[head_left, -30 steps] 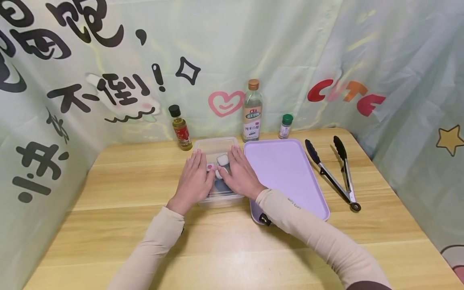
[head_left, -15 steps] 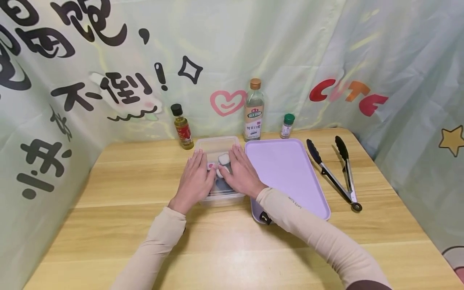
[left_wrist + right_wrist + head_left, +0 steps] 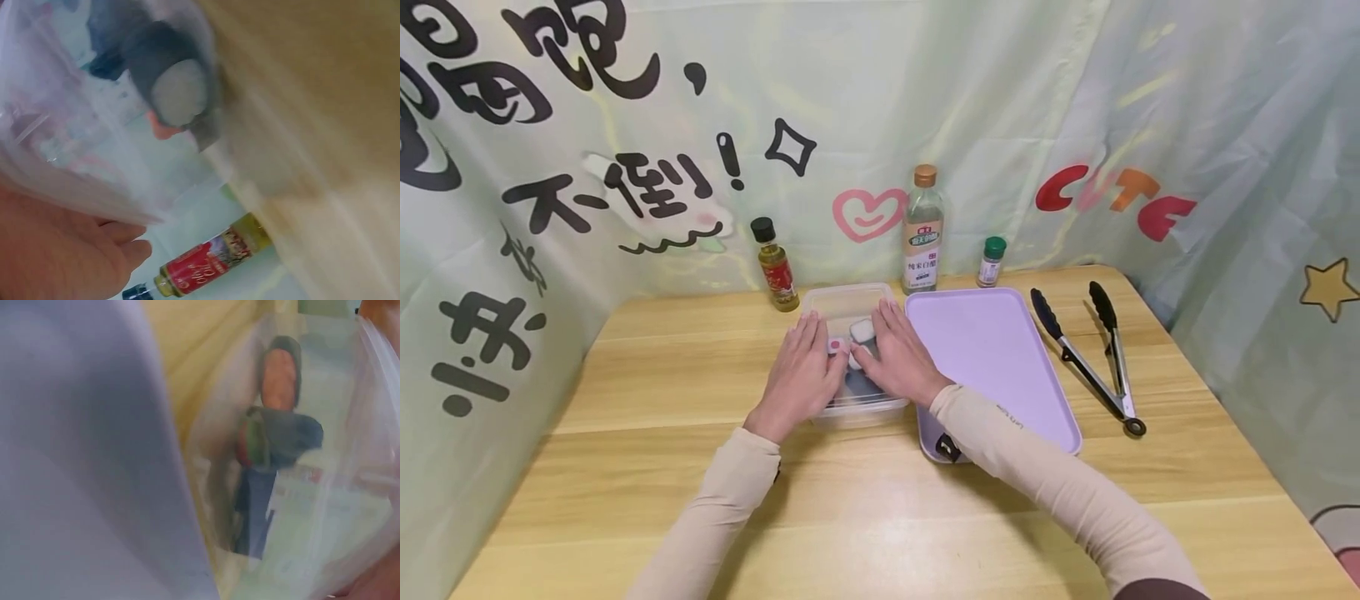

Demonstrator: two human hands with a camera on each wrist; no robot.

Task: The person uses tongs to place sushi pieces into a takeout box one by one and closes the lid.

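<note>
A clear plastic food container (image 3: 861,417) with its lid (image 3: 848,297) on stands toward the back of the table. My left hand (image 3: 800,368) rests on the left part of the lid, its fingers straight and pointing away. My right hand (image 3: 901,357) lies likewise on the right part, and the two thumbs nearly meet. Through the plastic show several sushi pieces (image 3: 862,330), white with dark wrapping. In the left wrist view a sushi piece (image 3: 180,94) has a pale round face; in the right wrist view another sushi piece (image 3: 279,378) has an orange top.
A purple tray (image 3: 977,350) lies right of the container, partly under my right forearm. Farther right are spread tongs (image 3: 1093,362). Along the back stand an oil bottle (image 3: 775,271), a tall vinegar bottle (image 3: 922,237) and a small green-capped jar (image 3: 991,262). Printed curtains surround the table.
Only the head view has shifted slightly. Both hands keep their places on the lid.
</note>
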